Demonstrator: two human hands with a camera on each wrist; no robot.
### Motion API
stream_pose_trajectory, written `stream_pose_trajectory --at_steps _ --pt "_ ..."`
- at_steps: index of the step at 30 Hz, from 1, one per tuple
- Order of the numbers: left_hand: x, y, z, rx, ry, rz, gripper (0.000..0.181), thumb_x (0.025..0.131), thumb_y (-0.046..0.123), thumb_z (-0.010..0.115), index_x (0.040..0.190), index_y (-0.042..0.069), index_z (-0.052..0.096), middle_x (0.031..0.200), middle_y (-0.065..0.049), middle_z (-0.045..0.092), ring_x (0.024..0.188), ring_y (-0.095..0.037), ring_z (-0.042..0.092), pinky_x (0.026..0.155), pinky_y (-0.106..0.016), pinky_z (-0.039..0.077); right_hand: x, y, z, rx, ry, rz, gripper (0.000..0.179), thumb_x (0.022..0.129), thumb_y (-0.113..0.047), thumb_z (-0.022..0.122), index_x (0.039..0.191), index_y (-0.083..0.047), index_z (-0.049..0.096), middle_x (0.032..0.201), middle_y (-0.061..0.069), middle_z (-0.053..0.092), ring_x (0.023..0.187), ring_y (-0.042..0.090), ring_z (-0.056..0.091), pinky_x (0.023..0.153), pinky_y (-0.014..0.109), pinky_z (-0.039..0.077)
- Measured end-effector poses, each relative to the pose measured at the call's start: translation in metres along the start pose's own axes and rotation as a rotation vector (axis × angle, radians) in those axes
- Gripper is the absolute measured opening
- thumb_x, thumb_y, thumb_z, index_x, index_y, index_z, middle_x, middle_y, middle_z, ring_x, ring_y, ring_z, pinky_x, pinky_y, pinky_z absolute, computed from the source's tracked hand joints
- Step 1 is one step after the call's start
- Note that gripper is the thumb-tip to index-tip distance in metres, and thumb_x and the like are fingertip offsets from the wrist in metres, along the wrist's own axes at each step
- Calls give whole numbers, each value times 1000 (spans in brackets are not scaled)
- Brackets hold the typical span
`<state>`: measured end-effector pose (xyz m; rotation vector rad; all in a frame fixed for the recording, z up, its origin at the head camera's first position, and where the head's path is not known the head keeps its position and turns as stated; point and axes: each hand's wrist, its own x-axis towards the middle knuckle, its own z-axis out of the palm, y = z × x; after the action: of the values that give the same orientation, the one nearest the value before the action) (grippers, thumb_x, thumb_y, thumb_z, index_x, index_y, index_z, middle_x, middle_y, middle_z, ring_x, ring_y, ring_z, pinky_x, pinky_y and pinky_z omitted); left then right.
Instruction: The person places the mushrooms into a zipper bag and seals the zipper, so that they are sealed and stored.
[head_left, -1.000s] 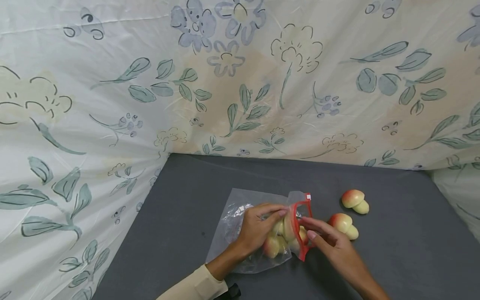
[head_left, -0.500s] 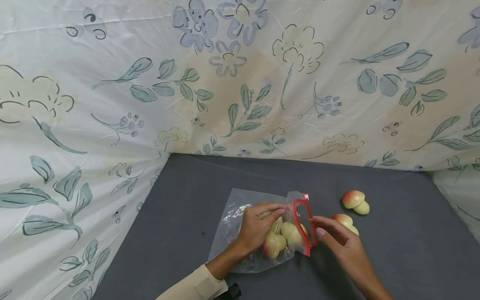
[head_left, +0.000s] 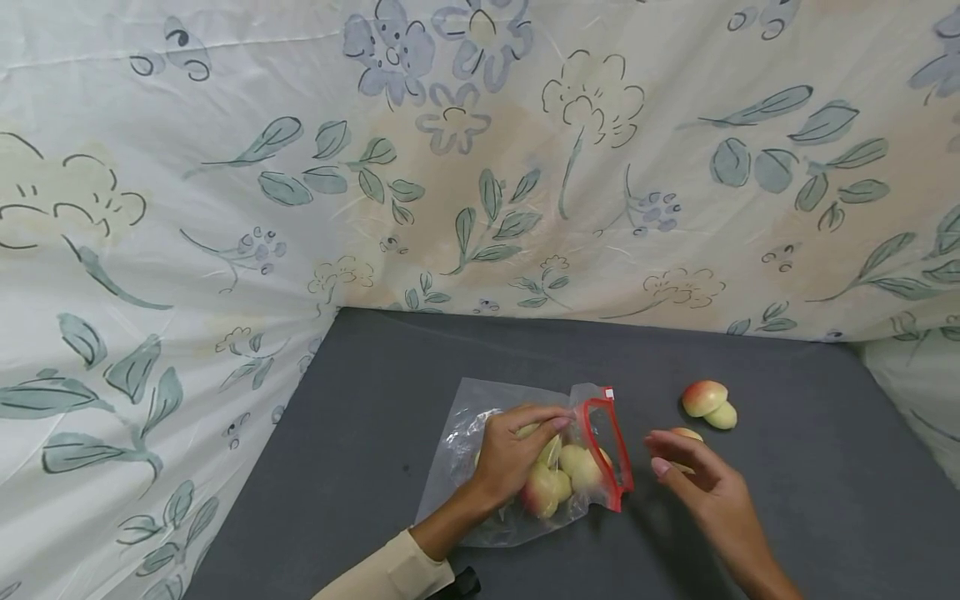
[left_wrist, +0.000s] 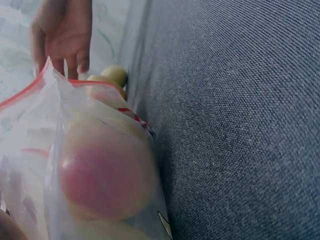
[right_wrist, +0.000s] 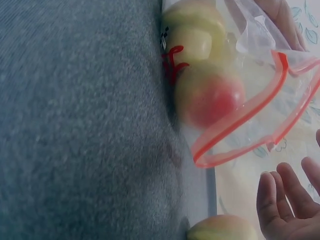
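A clear zip bag [head_left: 442,492] with a red zip strip [head_left: 622,450] lies on the dark cloth, its mouth gaping to the right. Inside are several red-and-yellow mushroom-shaped pieces [head_left: 542,490], seen through the plastic. My left hand [head_left: 510,458] pinches the upper film just behind the strip. Just right of the mouth, my right hand [head_left: 708,492] is apart from the bag, fingers relaxed and holding nothing. In the right wrist view, those fingers [right_wrist: 295,192] show beside the bag's red rim. A loose mushroom-shaped piece [head_left: 687,434] is mostly hidden behind the right hand.
Farther back lies another loose mushroom-shaped piece [head_left: 703,398]. Dark grey cloth [head_left: 360,417] covers the table. Floral fabric [head_left: 495,167] hangs along its back and sides. A black object [head_left: 459,583] shows under the left sleeve [head_left: 397,567].
My right hand has let go of the red-stripped mouth and moved right, over the nearer loose piece. The mouth gapes wider than a second ago. My left hand keeps its place.
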<state>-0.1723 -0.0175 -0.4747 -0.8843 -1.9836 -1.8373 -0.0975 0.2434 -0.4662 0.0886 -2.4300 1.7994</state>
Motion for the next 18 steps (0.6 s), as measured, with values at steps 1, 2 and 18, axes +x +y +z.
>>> stream_pose_trajectory --at_steps 1,2,18 --pt "0 0 0 1 1 2 15 98 5 74 111 0 81 107 -11 81 101 -19 77 87 -33 63 0 0 -1 8 2 -2 37 106 -11 67 142 -4 62 135 4 66 115 8 67 87 21 59" --pt "0 -1 0 3 2 3 15 98 4 74 111 0 81 107 -11 81 100 -19 77 87 -33 63 0 1 -2 13 6 -3 38 105 -10 67 143 -4 62 134 2 66 115 9 68 88 20 58" --pt "-3 0 0 -8 1 -30 16 100 9 74 112 2 81 108 -9 81 103 -16 77 90 -33 62 -1 8 -16 -89 105 49 46 103 -17 73 146 -10 60 134 -7 69 115 1 64 85 14 54"
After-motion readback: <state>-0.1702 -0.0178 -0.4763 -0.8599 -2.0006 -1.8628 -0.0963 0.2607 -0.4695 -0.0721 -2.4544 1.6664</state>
